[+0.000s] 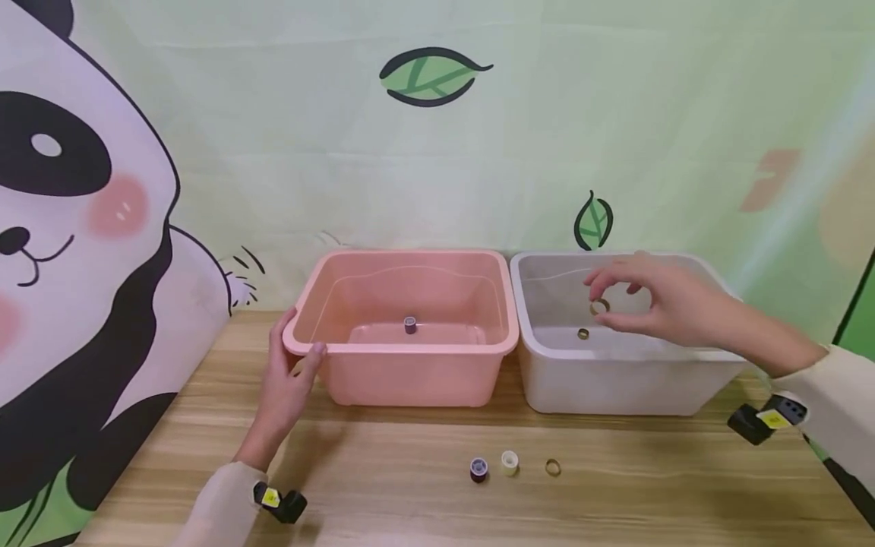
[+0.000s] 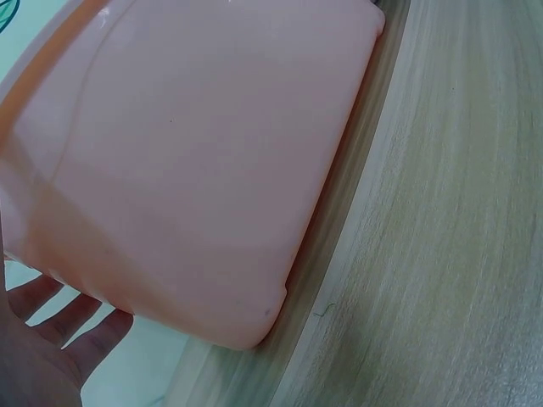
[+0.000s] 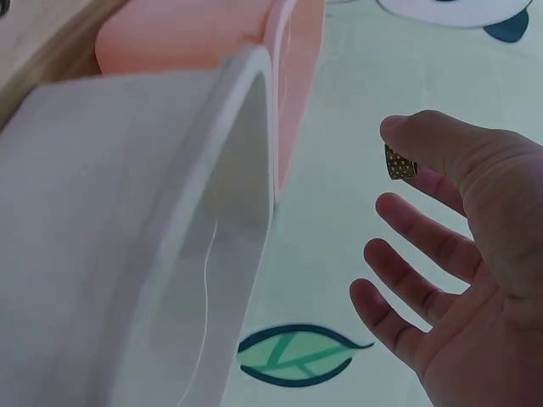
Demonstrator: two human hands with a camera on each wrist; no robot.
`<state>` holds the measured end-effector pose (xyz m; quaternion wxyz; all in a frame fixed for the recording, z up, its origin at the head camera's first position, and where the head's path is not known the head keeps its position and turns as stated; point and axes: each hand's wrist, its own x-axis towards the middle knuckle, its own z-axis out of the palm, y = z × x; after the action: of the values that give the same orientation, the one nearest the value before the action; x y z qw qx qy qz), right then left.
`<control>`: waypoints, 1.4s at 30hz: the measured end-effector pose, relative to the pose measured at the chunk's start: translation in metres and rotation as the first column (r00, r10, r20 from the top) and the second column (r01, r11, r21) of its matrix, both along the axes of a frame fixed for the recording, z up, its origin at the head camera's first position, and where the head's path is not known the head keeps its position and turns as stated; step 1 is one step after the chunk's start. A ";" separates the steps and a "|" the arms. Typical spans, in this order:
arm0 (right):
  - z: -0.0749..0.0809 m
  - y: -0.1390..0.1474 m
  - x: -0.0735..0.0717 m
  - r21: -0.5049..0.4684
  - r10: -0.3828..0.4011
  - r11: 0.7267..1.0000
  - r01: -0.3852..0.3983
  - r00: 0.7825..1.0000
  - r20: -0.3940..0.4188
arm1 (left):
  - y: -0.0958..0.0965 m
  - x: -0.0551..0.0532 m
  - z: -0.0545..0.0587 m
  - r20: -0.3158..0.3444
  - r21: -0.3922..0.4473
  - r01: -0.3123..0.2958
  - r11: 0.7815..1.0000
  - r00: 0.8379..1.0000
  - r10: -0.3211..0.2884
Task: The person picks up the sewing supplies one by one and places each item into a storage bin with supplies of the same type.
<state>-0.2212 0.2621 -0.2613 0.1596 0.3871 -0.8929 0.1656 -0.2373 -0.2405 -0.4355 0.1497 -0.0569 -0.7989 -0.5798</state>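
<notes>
Nearest, btm ctr: we see a dark cylinder point(image 1: 478, 470), a white cylinder point(image 1: 510, 463) + a gold ring point(image 1: 552, 474) on the table point(image 1: 383, 486). Mid-left, the L hand point(image 1: 285, 384)'s spread w/ fairly straight fingers, touching the pink tub point(image 1: 410, 377)'s corner. Mid-right, the R hand point(image 1: 683, 308) pinches a 2nd ring point(image 3: 400, 164) btwn thumb & finger over the white tub point(image 1: 615, 384). Panda backdrop point(image 1: 533, 152)'s behind, fyi.

Fingers point(image 3: 439, 188) pinch dotted gold ring point(image 3: 401, 164) near white bin point(image 3: 110, 170); pink bin point(image 3: 187, 34) beyond.

Two bins point(image 1: 410, 377) point(image 1: 629, 386) — three rings point(image 3: 400, 164) point(image 1: 583, 334) point(image 1: 552, 474) — three cylinders point(image 1: 410, 325) point(image 1: 479, 470) point(image 1: 510, 463)
</notes>
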 end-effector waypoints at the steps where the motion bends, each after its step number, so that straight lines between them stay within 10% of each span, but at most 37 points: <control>1: 0.001 0.000 -0.004 0.003 -0.014 1.000 0.014 1.000 0.013 | 0.000 0.000 0.000 -0.003 -0.001 -0.003 1.000 1.000 0.003; 18: 0.017 0.010 -0.059 0.003 -0.195 0.980 0.199 0.958 0.208 | -0.001 0.001 0.007 -0.027 -0.021 -0.023 1.000 0.999 0.022; 42: -0.009 0.036 -0.110 0.103 -0.343 0.939 0.329 0.861 0.376 | -0.001 0.001 -0.001 0.005 -0.015 -0.007 1.000 1.000 0.007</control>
<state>-0.3310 0.2979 -0.2707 -0.0010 0.1879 -0.9630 0.1932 -0.2358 -0.2412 -0.4360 0.1494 -0.0537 -0.8037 -0.5734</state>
